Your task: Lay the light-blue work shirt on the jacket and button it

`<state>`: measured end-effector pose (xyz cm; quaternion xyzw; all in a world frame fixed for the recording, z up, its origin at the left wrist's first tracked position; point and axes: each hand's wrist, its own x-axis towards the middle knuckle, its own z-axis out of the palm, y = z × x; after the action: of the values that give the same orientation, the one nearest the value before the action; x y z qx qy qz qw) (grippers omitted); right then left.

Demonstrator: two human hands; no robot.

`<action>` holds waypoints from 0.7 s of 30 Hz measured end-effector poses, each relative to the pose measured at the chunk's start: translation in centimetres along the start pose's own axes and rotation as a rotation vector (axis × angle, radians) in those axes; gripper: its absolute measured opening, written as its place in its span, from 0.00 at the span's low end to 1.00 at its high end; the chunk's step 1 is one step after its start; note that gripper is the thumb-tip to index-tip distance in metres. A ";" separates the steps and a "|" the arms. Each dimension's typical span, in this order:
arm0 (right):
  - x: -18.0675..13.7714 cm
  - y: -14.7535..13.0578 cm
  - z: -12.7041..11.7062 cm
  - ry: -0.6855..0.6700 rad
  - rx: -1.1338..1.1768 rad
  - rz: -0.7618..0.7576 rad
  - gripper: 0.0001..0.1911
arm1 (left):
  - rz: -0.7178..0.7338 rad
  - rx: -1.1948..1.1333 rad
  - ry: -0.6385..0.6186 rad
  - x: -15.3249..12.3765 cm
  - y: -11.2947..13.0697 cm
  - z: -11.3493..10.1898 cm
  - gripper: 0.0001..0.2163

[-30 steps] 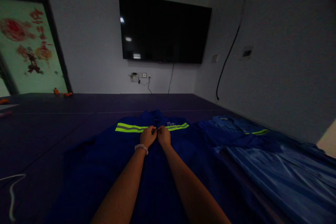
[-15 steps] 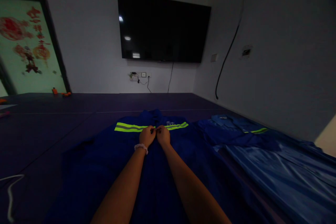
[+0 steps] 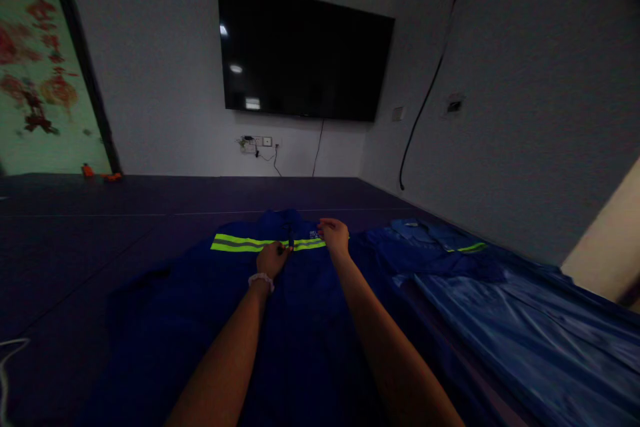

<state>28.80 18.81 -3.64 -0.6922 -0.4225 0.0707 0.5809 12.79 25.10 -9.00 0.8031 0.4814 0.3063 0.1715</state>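
Note:
A dark blue work jacket (image 3: pixel 310 300) lies spread on its back with its collar away from me. A yellow-green and grey reflective band (image 3: pixel 240 242) runs across its chest, and small white print shows beside the front opening. At the front edge, level with the band, my left hand (image 3: pixel 271 259) pinches the jacket; a pale scrunchie circles that wrist. My right hand (image 3: pixel 335 236) hovers over the chest print with its fingers loosely extended toward the left, holding nothing visible. Part of the band on that side is hidden behind it.
Lighter blue garments (image 3: pixel 520 307) with another reflective strip lie to the right along the wall. A white cable (image 3: pixel 7 360) rests on the dark floor mat (image 3: pixel 165 197) at left. Orange objects (image 3: pixel 100 173) sit by the door. A television (image 3: pixel 305 53) hangs ahead.
My right hand has left the front opening and moved right and slightly up, its fingers loosening. My left hand stays pinched at the jacket's edge. The view has turned slightly right.

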 end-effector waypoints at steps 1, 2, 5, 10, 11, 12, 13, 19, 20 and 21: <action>0.3 -0.2 -0.8 -0.009 -0.008 0.000 0.17 | -0.001 -0.003 -0.001 0.0 -0.1 0.0 0.13; 0.5 -0.4 -1.6 -0.020 -0.021 -0.002 0.17 | -0.002 -0.007 -0.003 0.0 -0.1 0.0 0.11; 0.7 -1.0 -4.0 -0.076 -0.089 -0.035 0.12 | 0.000 -0.024 -0.012 0.0 -0.1 0.0 0.10; -2.1 -1.7 -9.2 -0.266 -0.356 -0.225 0.06 | 0.008 -0.053 -0.021 -0.1 0.2 -0.1 0.17; -3.1 -1.7 -10.5 -0.353 -0.473 -0.284 0.08 | 0.006 -0.048 -0.020 -0.1 0.3 -0.1 0.17; -4.3 -1.6 -11.9 -0.433 -0.559 -0.330 0.09 | 0.003 -0.039 -0.019 -0.1 0.3 -0.1 0.16; -5.5 -1.4 -13.4 -0.482 -0.621 -0.365 0.10 | 0.000 -0.028 -0.016 -0.2 0.3 -0.1 0.15; -9.5 3.5 -26.7 -0.404 -0.903 -0.272 0.16 | -0.020 -0.013 0.009 -0.3 0.2 -0.1 0.10; -9.7 4.7 -29.7 -0.299 -0.941 -0.237 0.16 | -0.023 -0.013 0.012 -0.3 0.2 -0.1 0.11; -10.0 6.0 -32.8 -0.183 -0.975 -0.207 0.18 | -0.025 -0.011 0.014 -0.3 0.2 -0.1 0.12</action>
<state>44.79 -12.02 -2.41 -0.8283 -0.5220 -0.1324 0.1548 12.77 24.74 -8.90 0.7939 0.4909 0.3124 0.1762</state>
